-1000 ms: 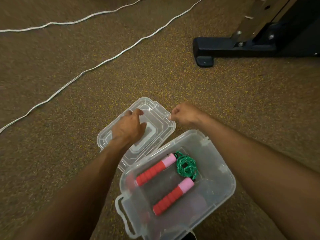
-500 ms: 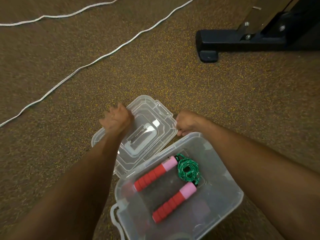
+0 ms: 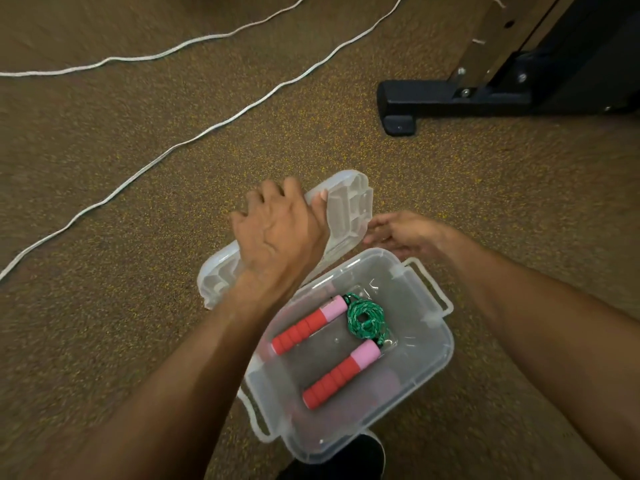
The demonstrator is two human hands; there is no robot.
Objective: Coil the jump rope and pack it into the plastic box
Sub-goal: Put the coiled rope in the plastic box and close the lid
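Note:
The clear plastic box (image 3: 438, 362) sits open on the floor. Inside lies the jump rope: two red-and-pink handles (image 3: 341, 374) side by side with the green cord (image 3: 367, 318) bunched in a coil at their pink ends. The clear lid (image 3: 349, 213) is tilted up on edge just behind the box. My left hand (image 3: 277, 233) grips the lid's far rim from above. My right hand (image 3: 405, 233) hovers at the lid's right end, fingers spread, and I cannot tell if it touches the lid.
A white cord (image 3: 194, 136) runs in two long lines across the speckled brown floor at the left and back. A black machine foot (image 3: 446, 98) with a metal upright stands at the back right. A dark shoe (image 3: 346, 462) shows below the box.
The lid lay flat behind the box with both hands on it. Now my left hand has tipped it up on edge, and my right hand has let go and opened.

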